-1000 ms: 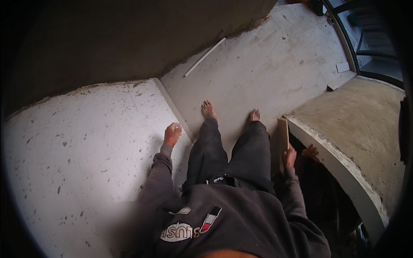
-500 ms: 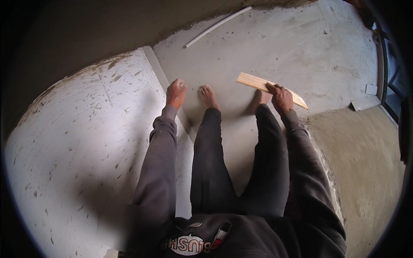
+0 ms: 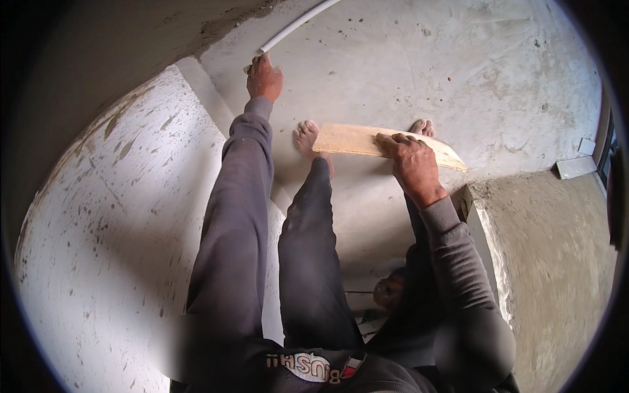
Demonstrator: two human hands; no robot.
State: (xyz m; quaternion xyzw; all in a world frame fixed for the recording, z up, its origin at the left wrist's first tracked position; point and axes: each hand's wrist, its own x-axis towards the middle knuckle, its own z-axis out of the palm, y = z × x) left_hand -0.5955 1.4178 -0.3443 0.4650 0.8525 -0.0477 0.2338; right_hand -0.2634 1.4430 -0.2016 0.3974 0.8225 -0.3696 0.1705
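My right hand (image 3: pixel 414 167) grips a flat, pale wooden board (image 3: pixel 350 139) along its near edge, with the thumb side toward the left. The board hangs crosswise in front of my legs and covers part of my bare feet. My left hand (image 3: pixel 265 78) is stretched far forward over the grey floor, its thumb apart from its partly bent fingers. Just beyond the fingertips lies the near end of a thin, curved white pipe (image 3: pixel 291 29). The left hand appears to be just short of the pipe; whether they touch is hard to tell.
A white, mud-spattered panel (image 3: pixel 124 216) stands on my left. To the right is a raised, rough cement surface (image 3: pixel 550 242) with a pale broken edge. Small light tile pieces (image 3: pixel 576 167) lie by the dark frame at far right. Crumbs dot the cement floor (image 3: pixel 367 72).
My left hand has reached forward toward the pipe, and its fingers have loosened. My right hand has brought the board closer and leftward. My legs have shifted, and the view has moved forward.
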